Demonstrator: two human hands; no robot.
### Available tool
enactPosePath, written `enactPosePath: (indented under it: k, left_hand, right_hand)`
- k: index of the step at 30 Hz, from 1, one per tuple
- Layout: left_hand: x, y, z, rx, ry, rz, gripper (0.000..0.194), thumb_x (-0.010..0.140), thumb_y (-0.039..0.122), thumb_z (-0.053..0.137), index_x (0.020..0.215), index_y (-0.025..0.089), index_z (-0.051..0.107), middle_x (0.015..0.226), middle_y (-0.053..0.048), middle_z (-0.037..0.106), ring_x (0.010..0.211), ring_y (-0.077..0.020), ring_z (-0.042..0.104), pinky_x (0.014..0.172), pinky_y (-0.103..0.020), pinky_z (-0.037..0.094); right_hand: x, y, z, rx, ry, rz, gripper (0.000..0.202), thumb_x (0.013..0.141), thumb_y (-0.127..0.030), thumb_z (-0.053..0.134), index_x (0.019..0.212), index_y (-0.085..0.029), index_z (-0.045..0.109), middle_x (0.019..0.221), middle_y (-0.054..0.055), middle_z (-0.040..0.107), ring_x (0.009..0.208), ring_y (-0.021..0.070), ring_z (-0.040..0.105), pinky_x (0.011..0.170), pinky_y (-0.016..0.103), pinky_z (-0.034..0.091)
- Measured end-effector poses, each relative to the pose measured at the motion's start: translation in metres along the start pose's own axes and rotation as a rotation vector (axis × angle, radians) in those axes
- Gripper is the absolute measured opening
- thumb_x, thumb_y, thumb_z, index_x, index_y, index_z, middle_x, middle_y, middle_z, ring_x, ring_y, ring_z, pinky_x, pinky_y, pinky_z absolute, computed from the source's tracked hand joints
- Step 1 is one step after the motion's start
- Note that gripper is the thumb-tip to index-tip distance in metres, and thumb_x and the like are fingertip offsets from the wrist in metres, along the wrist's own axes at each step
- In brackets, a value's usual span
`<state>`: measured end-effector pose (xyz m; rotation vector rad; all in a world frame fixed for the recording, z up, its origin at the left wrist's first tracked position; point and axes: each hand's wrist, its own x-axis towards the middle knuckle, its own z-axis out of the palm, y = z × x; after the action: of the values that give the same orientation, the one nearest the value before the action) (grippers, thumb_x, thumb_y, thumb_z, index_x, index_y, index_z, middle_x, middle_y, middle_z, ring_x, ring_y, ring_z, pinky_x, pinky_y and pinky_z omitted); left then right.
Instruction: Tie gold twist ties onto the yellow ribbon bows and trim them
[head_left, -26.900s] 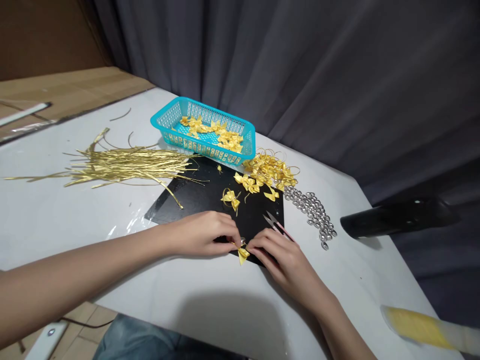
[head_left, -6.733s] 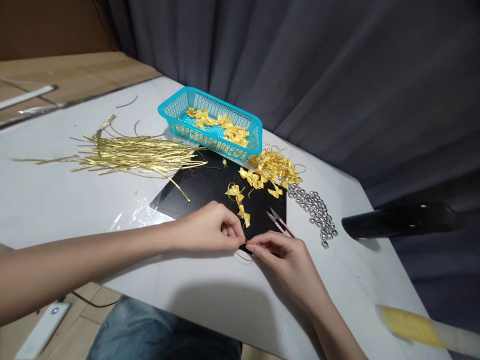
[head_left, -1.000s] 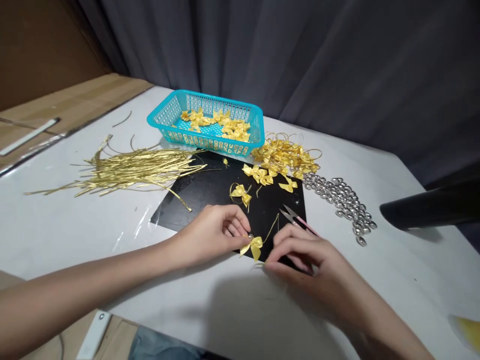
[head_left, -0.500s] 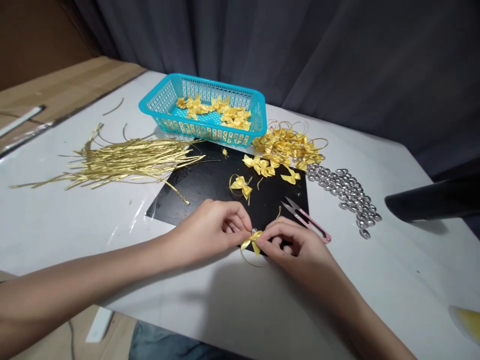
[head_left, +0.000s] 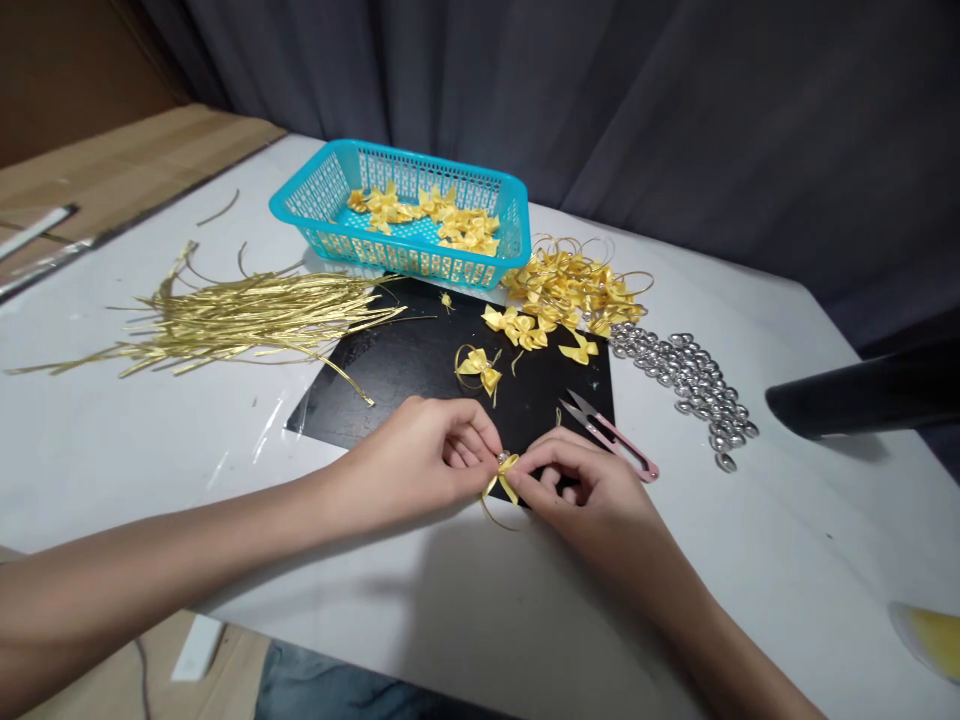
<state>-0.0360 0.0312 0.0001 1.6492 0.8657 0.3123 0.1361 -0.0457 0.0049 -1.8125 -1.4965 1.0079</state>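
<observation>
Between both hands is a yellow ribbon bow (head_left: 508,484) with a silver bead at its top and a thin gold cord curving below it. My left hand (head_left: 442,450) pinches its left side, and my right hand (head_left: 574,475) pinches the right side, fingertips almost touching. They are over the front edge of a black mat (head_left: 405,370). A finished-looking bow with a gold loop (head_left: 478,370) lies on the mat beyond the hands. Pink-handled snips (head_left: 611,435) rest with blades apart beside my right hand.
Gold cords (head_left: 255,320) lie at left. A blue basket (head_left: 405,255) holds yellow bows at the back. Looped bows (head_left: 574,285) are heaped beside it. Silver beads (head_left: 694,380) and a black cylindrical object (head_left: 862,395) are at right.
The view has shifted slightly, so the tabletop things appear a little further left and up. Both hands keep their pinch on the bow, which looks slightly turned.
</observation>
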Motion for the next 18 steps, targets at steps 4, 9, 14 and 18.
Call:
enactPosePath:
  k: [4, 9, 14, 18]
  left_hand:
    - [0.0001, 0.0008, 0.0018, 0.003, 0.014, -0.007, 0.010, 0.074, 0.019, 0.063, 0.083, 0.016, 0.064, 0.075, -0.002, 0.070, 0.067, -0.0119, 0.065, 0.062, -0.020, 0.051]
    - [-0.0022, 0.0032, 0.0053, 0.037, 0.045, -0.024, 0.012, 0.073, 0.027, 0.066, 0.077, 0.017, 0.059, 0.071, 0.000, 0.067, 0.065, -0.0127, 0.063, 0.058, -0.022, 0.049]
    - [-0.0032, 0.0022, 0.0052, 0.045, 0.059, -0.014, 0.009, 0.070, 0.016, 0.062, 0.074, 0.018, 0.054, 0.069, 0.001, 0.066, 0.063, -0.0125, 0.062, 0.056, -0.021, 0.047]
    - [-0.0022, -0.0004, 0.0036, 0.021, 0.048, -0.007, 0.013, 0.068, 0.014, 0.061, 0.075, 0.019, 0.052, 0.076, 0.000, 0.069, 0.066, -0.0133, 0.064, 0.057, -0.021, 0.048]
  right_hand:
    - [-0.0012, 0.0000, 0.0013, -0.013, 0.015, -0.014, 0.012, 0.078, -0.021, 0.064, 0.068, -0.018, 0.070, 0.072, 0.001, 0.061, 0.052, 0.0089, 0.044, 0.046, 0.023, 0.032]
    - [-0.0018, -0.0013, 0.0027, -0.031, 0.031, -0.026, 0.012, 0.078, -0.019, 0.063, 0.069, -0.018, 0.071, 0.069, 0.000, 0.059, 0.051, 0.0085, 0.042, 0.046, 0.023, 0.032]
    - [-0.0005, -0.0033, 0.0023, -0.006, 0.026, -0.030, 0.012, 0.077, -0.020, 0.065, 0.067, -0.018, 0.071, 0.071, 0.001, 0.061, 0.050, 0.0084, 0.042, 0.045, 0.023, 0.032]
    - [-0.0005, -0.0037, -0.0003, 0.026, -0.001, -0.022, 0.013, 0.078, -0.022, 0.065, 0.068, -0.018, 0.072, 0.075, 0.003, 0.064, 0.052, 0.0092, 0.045, 0.044, 0.023, 0.031]
